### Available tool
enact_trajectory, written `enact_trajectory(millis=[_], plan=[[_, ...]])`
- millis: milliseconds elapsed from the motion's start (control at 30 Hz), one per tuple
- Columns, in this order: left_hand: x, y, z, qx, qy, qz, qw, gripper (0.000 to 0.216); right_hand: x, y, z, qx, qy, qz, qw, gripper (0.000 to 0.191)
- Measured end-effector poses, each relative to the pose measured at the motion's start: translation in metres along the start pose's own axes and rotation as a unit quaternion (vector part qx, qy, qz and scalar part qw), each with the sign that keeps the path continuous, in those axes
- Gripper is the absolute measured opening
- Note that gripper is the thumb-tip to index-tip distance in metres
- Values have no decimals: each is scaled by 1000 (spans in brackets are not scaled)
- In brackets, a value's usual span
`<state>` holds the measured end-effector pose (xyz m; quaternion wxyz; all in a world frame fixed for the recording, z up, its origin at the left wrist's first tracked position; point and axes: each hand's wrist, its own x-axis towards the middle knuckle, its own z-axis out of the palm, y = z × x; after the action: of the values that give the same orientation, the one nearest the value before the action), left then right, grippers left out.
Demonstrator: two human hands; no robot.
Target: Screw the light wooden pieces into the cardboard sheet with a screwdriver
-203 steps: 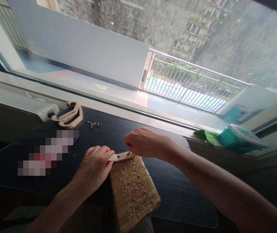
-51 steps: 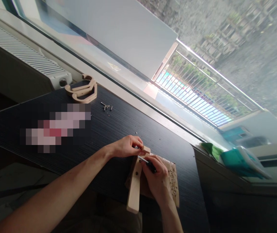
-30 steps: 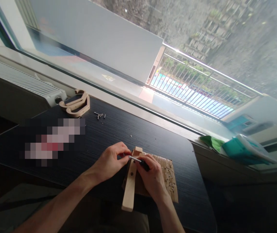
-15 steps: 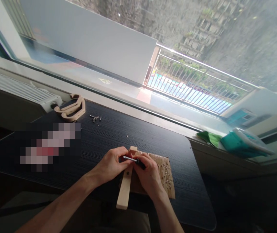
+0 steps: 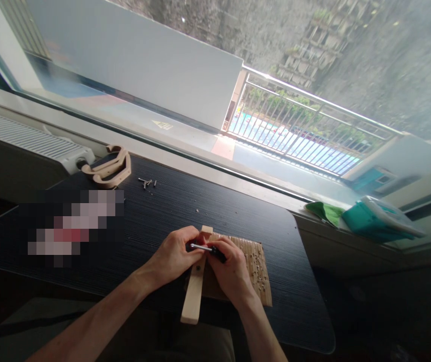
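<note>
A long pale wooden bar (image 5: 194,289) lies lengthwise on a cardboard pad (image 5: 255,264) near the front edge of the dark table (image 5: 155,211). My right hand (image 5: 228,271) is closed round the black handle of a small screwdriver (image 5: 205,249) whose metal shaft points left. My left hand (image 5: 172,254) is closed at the shaft's tip beside the bar's upper end; what its fingertips pinch there is too small to make out.
Curved wooden parts (image 5: 107,168) lie at the table's far left corner, with several loose screws (image 5: 147,182) just right of them. A blurred patch (image 5: 74,226) covers the left of the table. A teal box (image 5: 377,221) and green cloth (image 5: 324,212) sit on the window sill at right.
The bar was lying crosswise under both hands; now it lies lengthwise toward me, and my right hand holds a screwdriver against it. In the last half second nothing has moved beyond a slight camera shift.
</note>
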<state>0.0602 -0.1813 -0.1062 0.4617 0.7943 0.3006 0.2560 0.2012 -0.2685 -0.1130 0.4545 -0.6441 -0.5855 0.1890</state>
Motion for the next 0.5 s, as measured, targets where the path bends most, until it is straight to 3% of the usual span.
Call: enact_trajectory(millis=[500], plan=[[1,-5,-4,27,-14,28,999,10,0,2,1,-14,9,2,1000,9]])
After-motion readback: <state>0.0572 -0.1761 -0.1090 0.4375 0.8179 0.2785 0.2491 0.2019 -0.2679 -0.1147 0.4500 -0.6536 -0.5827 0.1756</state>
